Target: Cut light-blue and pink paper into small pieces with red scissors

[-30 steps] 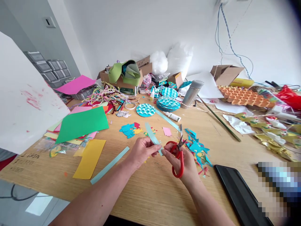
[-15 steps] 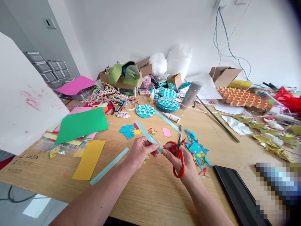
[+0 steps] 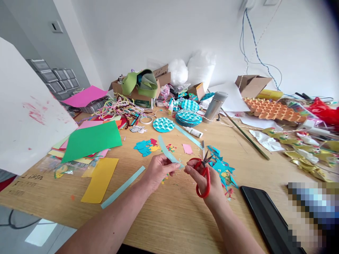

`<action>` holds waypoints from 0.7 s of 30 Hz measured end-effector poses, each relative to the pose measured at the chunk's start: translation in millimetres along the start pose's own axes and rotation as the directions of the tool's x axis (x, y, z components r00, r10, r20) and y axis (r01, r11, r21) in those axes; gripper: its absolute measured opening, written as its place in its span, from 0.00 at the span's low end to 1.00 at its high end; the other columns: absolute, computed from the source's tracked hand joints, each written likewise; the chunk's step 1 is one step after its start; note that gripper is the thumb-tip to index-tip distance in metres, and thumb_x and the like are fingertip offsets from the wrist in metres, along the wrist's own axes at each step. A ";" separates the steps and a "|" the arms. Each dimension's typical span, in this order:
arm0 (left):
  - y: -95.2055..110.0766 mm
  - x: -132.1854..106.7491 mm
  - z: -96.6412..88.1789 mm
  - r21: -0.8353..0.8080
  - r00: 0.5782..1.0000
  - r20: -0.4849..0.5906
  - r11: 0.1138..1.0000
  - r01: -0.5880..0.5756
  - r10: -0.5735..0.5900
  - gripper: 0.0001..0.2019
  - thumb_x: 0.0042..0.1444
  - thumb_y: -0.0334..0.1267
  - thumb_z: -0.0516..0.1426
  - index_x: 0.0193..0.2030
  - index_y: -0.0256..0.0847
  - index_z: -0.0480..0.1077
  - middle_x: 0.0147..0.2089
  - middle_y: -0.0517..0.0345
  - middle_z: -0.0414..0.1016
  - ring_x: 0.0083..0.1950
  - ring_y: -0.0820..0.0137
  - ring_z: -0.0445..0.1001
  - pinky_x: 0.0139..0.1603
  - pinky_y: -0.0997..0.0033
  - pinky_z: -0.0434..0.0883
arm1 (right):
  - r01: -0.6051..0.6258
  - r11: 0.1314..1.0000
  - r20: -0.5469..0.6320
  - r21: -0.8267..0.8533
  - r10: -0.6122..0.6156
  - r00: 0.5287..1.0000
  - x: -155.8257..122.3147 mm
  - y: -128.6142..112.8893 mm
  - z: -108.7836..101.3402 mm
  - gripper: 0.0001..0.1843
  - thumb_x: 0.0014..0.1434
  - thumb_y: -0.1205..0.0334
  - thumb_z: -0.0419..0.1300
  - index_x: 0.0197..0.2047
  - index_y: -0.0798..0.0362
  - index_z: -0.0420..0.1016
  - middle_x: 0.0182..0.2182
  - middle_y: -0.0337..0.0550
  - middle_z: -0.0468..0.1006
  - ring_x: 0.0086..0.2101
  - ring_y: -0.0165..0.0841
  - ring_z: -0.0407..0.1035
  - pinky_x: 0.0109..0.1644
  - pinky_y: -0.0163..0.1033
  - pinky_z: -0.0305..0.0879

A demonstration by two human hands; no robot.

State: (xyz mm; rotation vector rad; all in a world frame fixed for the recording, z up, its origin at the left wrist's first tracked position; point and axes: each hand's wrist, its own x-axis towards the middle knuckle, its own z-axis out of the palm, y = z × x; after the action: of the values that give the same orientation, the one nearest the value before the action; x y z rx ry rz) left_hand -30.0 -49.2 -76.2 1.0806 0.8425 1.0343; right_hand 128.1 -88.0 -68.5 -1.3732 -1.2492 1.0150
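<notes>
Strip (image 3: 166, 150) and scissors (image 3: 203, 173), both held above the table (image 3: 172, 218).
Your left hand (image 3: 159, 169) pinches the narrow pale-blue paper strip near its lower end; it slants up and away to the left, slightly curved. Your right hand (image 3: 209, 183) holds the red-handled scissors, short blades up and parted, just right of the strip's end.

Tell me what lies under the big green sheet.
Under the green sheet lie more paper sheets; only pink, yellow and red edges stick out. How many, and anything beneath them, is covered.
</notes>
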 end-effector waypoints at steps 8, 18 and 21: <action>3.6 0.8 1.8 -0.178 0.997 -0.039 0.983 0.053 -0.061 0.09 0.40 0.38 0.67 0.24 0.36 0.73 0.23 0.60 0.69 0.24 0.78 0.65 0.26 0.77 0.63 | 0.069 0.993 0.042 -0.097 -0.066 0.997 -6.4 -6.4 2.9 0.21 0.57 0.42 0.56 0.30 0.54 0.70 0.26 0.44 0.76 0.31 0.36 0.70 0.36 0.36 0.65; 6.6 1.2 1.2 -0.299 0.983 -0.081 0.945 0.133 -0.164 0.10 0.37 0.36 0.67 0.24 0.34 0.73 0.21 0.60 0.70 0.22 0.77 0.66 0.23 0.77 0.63 | 0.040 0.969 0.368 -0.245 0.055 0.928 -5.9 9.9 8.4 0.28 0.59 0.39 0.52 0.28 0.58 0.72 0.22 0.45 0.75 0.23 0.32 0.66 0.27 0.36 0.61; 6.3 1.1 1.6 -0.307 0.979 -0.090 0.941 0.145 -0.181 0.10 0.36 0.36 0.67 0.24 0.33 0.73 0.22 0.58 0.71 0.23 0.77 0.67 0.24 0.77 0.64 | 0.055 0.962 0.380 -0.266 0.052 0.923 -7.3 8.3 10.9 0.30 0.59 0.37 0.50 0.26 0.57 0.70 0.21 0.44 0.74 0.23 0.32 0.66 0.26 0.35 0.60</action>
State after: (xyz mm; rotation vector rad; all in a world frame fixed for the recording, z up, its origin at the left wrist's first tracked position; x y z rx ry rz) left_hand -29.7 -47.8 -69.8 0.6873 0.8239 1.0527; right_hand 118.0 -93.9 -78.8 -1.4188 -1.7353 1.1835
